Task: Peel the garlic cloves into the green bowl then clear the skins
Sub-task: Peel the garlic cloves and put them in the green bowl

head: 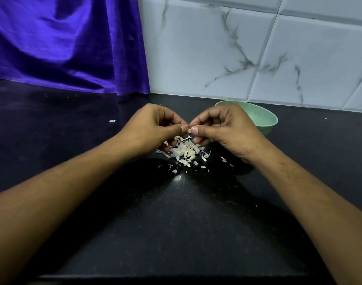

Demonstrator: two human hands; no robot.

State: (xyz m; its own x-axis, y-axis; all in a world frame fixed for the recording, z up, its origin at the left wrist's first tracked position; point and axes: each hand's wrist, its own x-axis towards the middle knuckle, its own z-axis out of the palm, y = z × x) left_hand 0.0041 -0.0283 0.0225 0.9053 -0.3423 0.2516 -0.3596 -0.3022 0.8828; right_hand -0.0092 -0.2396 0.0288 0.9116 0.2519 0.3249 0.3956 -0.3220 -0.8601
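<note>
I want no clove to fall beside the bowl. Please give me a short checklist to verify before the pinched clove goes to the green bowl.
1. Grip on the clove, pinched between left hand and right hand: ok.
2. Peel off the clove completely: cannot tell, fingers cover it.
3. Upright green bowl close behind right hand: ok.
4. Loose skins piled below the hands: ok.
5. No stray flakes on the counter: not ok, several lie scattered.
</note>
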